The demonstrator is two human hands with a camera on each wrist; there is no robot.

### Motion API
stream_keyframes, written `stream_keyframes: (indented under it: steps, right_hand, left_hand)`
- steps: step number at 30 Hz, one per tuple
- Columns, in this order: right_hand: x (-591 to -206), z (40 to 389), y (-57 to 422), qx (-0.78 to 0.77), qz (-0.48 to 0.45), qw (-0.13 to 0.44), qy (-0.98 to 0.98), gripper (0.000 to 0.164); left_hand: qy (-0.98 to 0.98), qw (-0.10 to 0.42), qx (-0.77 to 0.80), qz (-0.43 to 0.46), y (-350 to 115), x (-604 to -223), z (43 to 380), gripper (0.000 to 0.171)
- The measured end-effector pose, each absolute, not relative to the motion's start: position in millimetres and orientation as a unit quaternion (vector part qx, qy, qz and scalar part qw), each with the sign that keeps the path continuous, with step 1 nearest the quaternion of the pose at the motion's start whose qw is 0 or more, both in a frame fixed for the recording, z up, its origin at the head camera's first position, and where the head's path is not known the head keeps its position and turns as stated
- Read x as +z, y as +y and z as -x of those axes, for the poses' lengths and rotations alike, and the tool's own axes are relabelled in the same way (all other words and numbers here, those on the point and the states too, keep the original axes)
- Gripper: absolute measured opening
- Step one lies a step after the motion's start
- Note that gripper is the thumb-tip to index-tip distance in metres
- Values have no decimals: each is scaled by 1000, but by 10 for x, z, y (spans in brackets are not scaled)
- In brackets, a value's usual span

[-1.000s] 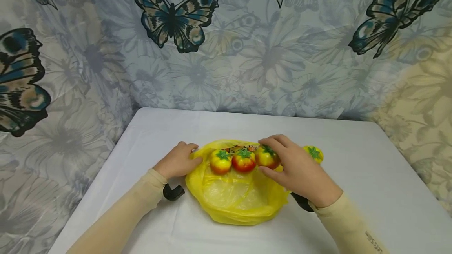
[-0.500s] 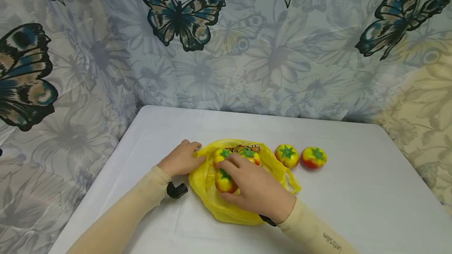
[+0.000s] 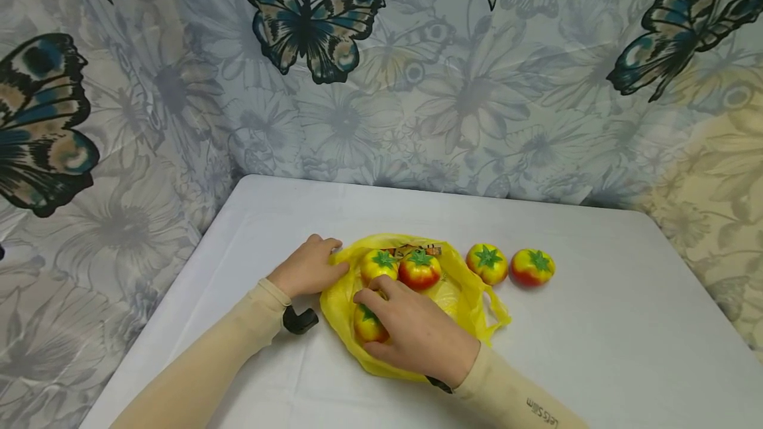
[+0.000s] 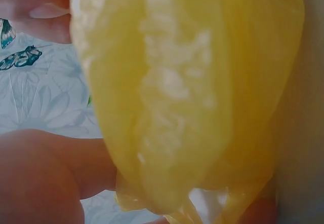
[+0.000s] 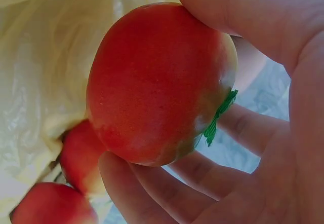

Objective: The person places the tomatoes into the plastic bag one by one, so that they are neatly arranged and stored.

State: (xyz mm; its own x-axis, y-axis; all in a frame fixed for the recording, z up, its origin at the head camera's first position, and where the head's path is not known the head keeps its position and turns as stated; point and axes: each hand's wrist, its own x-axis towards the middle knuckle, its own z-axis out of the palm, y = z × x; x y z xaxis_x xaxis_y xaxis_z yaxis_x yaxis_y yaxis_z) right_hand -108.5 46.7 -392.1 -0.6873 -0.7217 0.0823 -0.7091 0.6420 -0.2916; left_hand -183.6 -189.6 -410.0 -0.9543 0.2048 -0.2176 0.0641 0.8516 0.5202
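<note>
"Where do you have the tomato (image 3: 367,325)?"
"My right grip (image 3: 420,331) holds it between thumb and fingers, over the near left part of the yellow bag (image 3: 337,313). It is round, without clear long axis; two bagged tomatoes (image 3: 420,275) lie beyond."
"And your left grip (image 3: 306,267)?"
"Touching the bag's left edge; whether pinching, I cannot tell."

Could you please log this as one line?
left hand touching yellow bag; right hand holding fruit at bag opening; two visible fruits inside bag; two loose fruits on table
</note>
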Motion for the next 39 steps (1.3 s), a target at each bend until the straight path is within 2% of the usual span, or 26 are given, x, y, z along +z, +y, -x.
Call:
stream_keyframes:
  steps: [14, 25, 34, 39]
  right_hand:
    - [-4012, 1081, 490, -146, 390, 25, 909, 50]
    - [-4035, 1081, 514, -136, 383, 42, 913, 56]
    - [-3897, 1075, 584, -144, 372, 47, 916, 59]
    - [-3733, 1144, 814, -169, 341, 33, 924, 62]
  left_hand:
    - [954, 131, 257, -74, -1845, -4072, 1847, 59]
    - [954, 132, 255, -80, -1804, -4055, 1844, 59]
    - [953, 136, 259, -74, -1827, -4076, 1850, 61]
    - [952, 139, 266, -67, -1863, -4117, 1834, 61]
